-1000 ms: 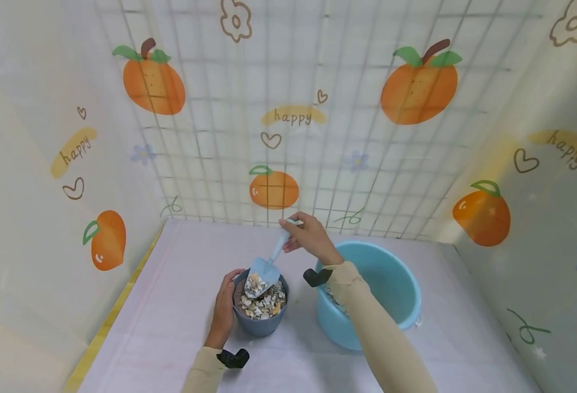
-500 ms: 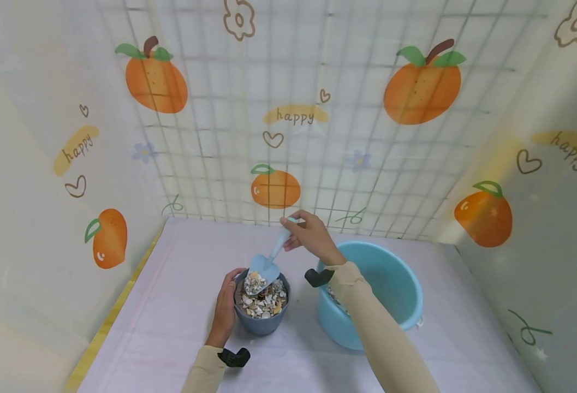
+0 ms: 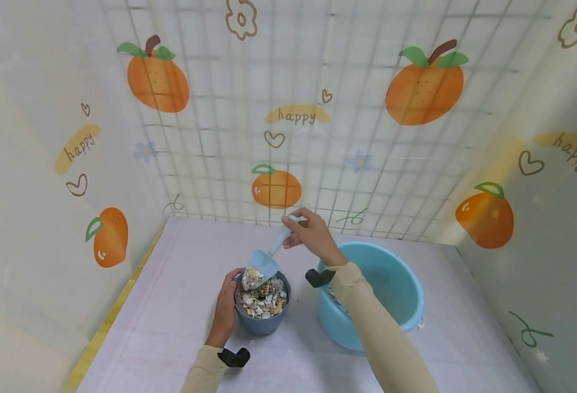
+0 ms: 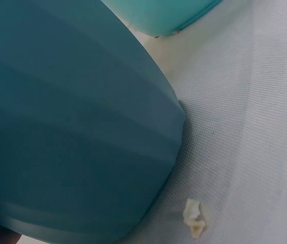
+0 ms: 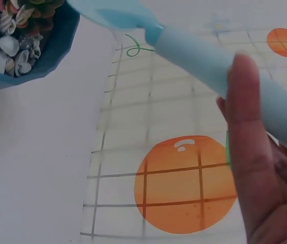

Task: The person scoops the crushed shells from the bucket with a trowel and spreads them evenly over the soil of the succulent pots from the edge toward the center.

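A blue-grey plant pot (image 3: 262,325) stands on the table, filled with broken shells (image 3: 263,305). In the right wrist view a succulent (image 5: 37,11) with reddish-green leaves shows among the shells. My left hand (image 3: 224,314) holds the pot by its left side, fingers curved along the wall near the rim. A light blue trowel (image 3: 263,263) slants down over the pot's back left rim, its blade bearing a small heap of shell bits. My right hand (image 3: 313,233) grips the trowel's handle (image 5: 199,63) near its upper end, with the thumb laid along it.
A large light blue bucket (image 3: 411,305) stands right of the pot, under the right forearm, with shell bits inside. White cloth (image 3: 190,256) covers the table; a stray shell bit (image 4: 194,218) lies near the pot. Printed curtains (image 3: 298,147) over a wire grid enclose the back and sides.
The trowel's blade has shifted slightly back and left over the pot, uncovering more of the darker middle of the fill. The left hand keeps its hold on the pot.
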Available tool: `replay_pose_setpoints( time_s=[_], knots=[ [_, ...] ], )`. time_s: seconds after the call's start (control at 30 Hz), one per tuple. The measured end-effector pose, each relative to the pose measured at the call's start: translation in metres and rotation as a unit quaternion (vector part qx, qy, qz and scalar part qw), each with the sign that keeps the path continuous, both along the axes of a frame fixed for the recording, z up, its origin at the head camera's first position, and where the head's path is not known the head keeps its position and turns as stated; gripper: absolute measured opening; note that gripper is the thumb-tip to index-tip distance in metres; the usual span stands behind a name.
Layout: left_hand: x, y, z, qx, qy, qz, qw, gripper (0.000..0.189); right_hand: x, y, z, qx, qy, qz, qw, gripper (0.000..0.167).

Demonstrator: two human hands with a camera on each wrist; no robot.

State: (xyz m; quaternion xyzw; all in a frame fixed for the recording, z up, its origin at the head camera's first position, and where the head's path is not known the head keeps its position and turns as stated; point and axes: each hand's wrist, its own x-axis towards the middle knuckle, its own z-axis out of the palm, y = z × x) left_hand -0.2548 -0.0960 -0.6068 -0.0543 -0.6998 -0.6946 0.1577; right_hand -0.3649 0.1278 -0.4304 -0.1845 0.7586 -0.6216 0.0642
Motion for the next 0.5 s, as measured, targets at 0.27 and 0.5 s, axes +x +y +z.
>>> replay_pose_setpoints(
  time_s=[0.27, 0.5],
  knots=[
    [0.0006, -0.0004, -0.0003, 0.000, -0.012, -0.001, 0.9999, 0.046, 0.0004, -0.0001, 0.0016, -0.014, 0.014, -0.002, 0.9998, 0.040],
    [0.0019, -0.0008, 0.0000, -0.003, -0.018, 0.001, 0.9998, 0.046, 0.0006, 0.0000, 0.0025, -0.016, 0.008, -0.009, 0.9998, 0.040]
  ],
)
